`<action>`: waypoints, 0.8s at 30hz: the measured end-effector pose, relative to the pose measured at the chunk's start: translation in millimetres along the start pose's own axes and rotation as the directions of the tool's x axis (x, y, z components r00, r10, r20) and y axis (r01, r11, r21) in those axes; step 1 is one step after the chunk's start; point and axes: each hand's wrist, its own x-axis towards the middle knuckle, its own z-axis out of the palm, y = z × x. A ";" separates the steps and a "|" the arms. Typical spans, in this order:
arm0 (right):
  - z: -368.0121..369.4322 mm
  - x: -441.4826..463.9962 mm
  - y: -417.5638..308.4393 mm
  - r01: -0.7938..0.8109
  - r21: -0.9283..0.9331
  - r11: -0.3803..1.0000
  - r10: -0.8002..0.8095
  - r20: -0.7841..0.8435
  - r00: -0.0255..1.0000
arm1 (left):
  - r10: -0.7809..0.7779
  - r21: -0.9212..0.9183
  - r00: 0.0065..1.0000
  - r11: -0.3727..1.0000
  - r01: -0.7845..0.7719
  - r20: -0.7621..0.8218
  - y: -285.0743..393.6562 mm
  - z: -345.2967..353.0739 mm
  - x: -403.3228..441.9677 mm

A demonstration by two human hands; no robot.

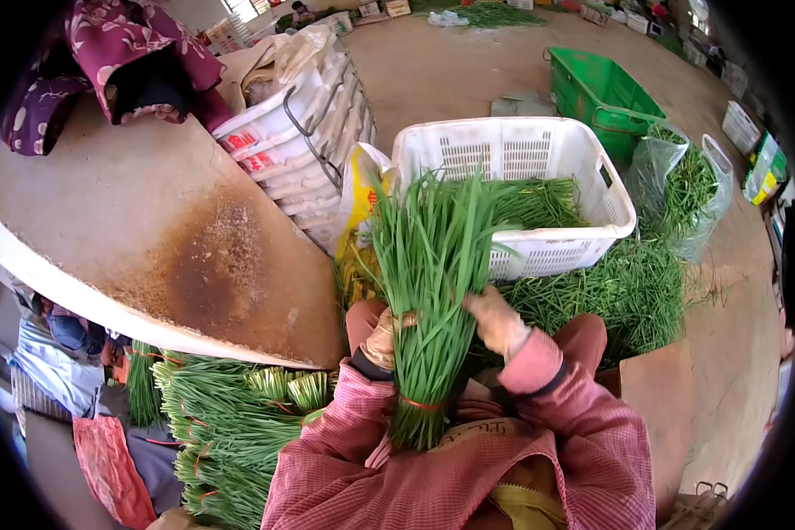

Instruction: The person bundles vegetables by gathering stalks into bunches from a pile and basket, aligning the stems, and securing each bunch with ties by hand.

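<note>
An upright bunch of garlic chives (433, 291) stands against my front, its long green leaves fanning out at the top. A red band (420, 405) circles it near the lower end. My left hand (383, 341), in a tan glove, is closed round the bunch's left side. At the right side, my gloved right hand (498, 323) has its fingers closed at the edge of the leaves, seemingly pinching some; the fingertips are partly blurred. Just beyond the bunch is a white plastic crate (552, 247) with loose chives (539, 201) in it.
Many banded chive bunches (230, 424) lie stacked at my left. Loose chives (627, 291) are heaped at my right, beside a filled clear plastic bag (711, 208). Farther off are a green crate (601, 84) and stacked white crates (309, 150). A stained board (132, 221) juts in from the left.
</note>
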 end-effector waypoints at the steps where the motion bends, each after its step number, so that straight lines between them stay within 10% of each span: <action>1: -10.1 27.2 -10.2 0.008 0.302 0.953 0.009 -0.055 0.998 | -0.012 -0.005 1.000 1.000 0.012 0.007 4.6 16.2 -2.2; 7: -136.2 84.6 -144.3 0.642 0.116 0.758 -0.427 -0.656 0.622 | 0.124 0.059 0.908 0.992 -0.109 -0.400 10.1 30.7 -13.1; 10: -125.7 36.8 -175.2 0.580 -0.300 0.757 -0.638 -0.529 0.560 | 0.219 0.165 0.890 0.972 -0.166 -0.400 7.6 24.4 -13.7; 12: -68.0 9.4 -158.9 0.613 -0.660 0.435 -0.836 -0.043 0.547 | 0.210 0.058 0.893 0.977 -0.204 -0.397 12.0 33.9 -12.1; 13: -47.6 2.6 -146.4 0.591 -0.712 0.379 -0.780 0.097 0.618 | 0.200 0.053 0.893 0.979 -0.195 -0.403 12.5 35.5 -11.7; 14: -22.2 -4.4 -136.3 0.654 -0.756 0.040 -0.812 0.357 0.462 | 0.202 0.103 0.886 0.979 -0.175 -0.418 13.4 36.9 -11.1; 16: 8.8 3.5 -108.6 0.770 -0.638 -0.031 -0.697 0.566 0.441 | 0.189 0.135 0.881 0.980 -0.144 -0.433 14.3 40.7 -11.7; 21: 35.0 32.9 -47.1 0.686 -0.497 0.531 -0.456 0.514 0.726 | 0.180 0.034 0.867 0.982 -0.186 -0.465 12.8 37.1 -18.7; 24: 23.9 36.0 -34.6 0.596 -0.618 0.512 -0.424 0.422 0.802 | 0.208 0.004 0.833 0.971 -0.240 -0.512 15.1 34.3 -25.6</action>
